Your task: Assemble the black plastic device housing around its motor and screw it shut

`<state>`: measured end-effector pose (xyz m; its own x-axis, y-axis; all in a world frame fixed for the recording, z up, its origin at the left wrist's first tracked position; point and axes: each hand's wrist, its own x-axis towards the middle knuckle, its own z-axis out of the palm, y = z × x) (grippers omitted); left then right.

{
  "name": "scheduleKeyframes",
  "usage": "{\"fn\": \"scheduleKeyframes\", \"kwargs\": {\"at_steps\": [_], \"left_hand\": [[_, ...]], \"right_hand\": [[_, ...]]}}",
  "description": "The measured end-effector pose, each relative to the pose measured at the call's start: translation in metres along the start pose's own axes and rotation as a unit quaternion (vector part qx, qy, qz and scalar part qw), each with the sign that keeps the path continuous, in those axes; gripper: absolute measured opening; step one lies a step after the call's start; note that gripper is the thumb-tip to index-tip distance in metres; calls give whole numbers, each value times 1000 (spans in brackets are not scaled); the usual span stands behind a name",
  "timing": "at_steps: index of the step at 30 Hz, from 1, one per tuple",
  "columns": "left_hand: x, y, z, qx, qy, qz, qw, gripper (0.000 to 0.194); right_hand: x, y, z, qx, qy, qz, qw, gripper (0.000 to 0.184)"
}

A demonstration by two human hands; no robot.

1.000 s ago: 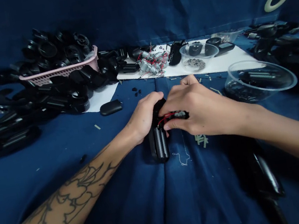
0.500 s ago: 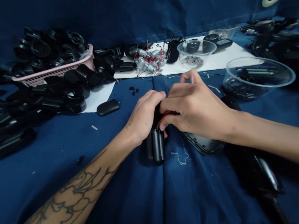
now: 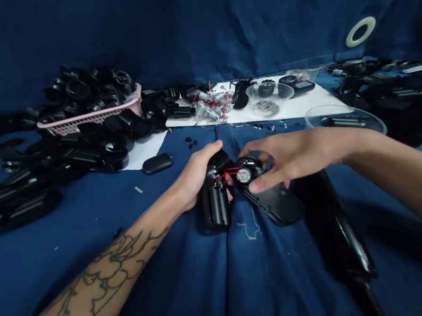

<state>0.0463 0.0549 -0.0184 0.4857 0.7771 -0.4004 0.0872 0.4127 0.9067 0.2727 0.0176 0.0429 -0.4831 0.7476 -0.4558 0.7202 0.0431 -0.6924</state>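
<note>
My left hand (image 3: 194,182) is closed around a black plastic housing (image 3: 217,208) with a rounded lower end and a bit of green circuit board near its middle. Red wires (image 3: 227,172) run from that board to a small round silver motor (image 3: 243,175). The motor sits at the upper end of a second, flat black shell (image 3: 281,204). My right hand (image 3: 295,154) has its thumb and fingers around this motor end. Its fingertips on the far side are partly hidden.
At the back left, a pink basket (image 3: 99,116) is heaped with black parts. Silver motors (image 3: 210,107) with red wires lie on a white board (image 3: 295,106), beside a clear tub (image 3: 270,97). A loose black cover (image 3: 156,163) lies left of my hands; a long glossy black tool (image 3: 352,242) lies right.
My right hand has moved away from my left, uncovering the motor and the red wires between the two black parts. The camera view has tilted up slightly.
</note>
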Motion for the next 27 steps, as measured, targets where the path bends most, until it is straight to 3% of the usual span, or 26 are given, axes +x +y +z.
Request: {"fn": "scheduleKeyframes", "kwargs": {"at_steps": [2,4,12,15,19,27], "left_hand": [[0,1,-2,-6,-11,-6,1000,58],[1,2,-4,-13,-17,-14,1000,62],[3,3,-12,-25,-44,-37,998,82],[3,4,-14,-45,-42,-44,997,83],[1,6,-15,-65,-39,-54,996,80],[6,2,-15,-129,-54,-5,990,68]], "right_hand": [[5,6,-4,130,-36,-23,991,78],[10,15,-8,194,-51,-39,979,74],[29,42,-10,237,-132,-96,958,67],[33,41,-6,200,-103,-122,967,54],[36,37,-2,204,-77,-134,967,56],[37,35,-1,223,-57,-146,962,40]]}}
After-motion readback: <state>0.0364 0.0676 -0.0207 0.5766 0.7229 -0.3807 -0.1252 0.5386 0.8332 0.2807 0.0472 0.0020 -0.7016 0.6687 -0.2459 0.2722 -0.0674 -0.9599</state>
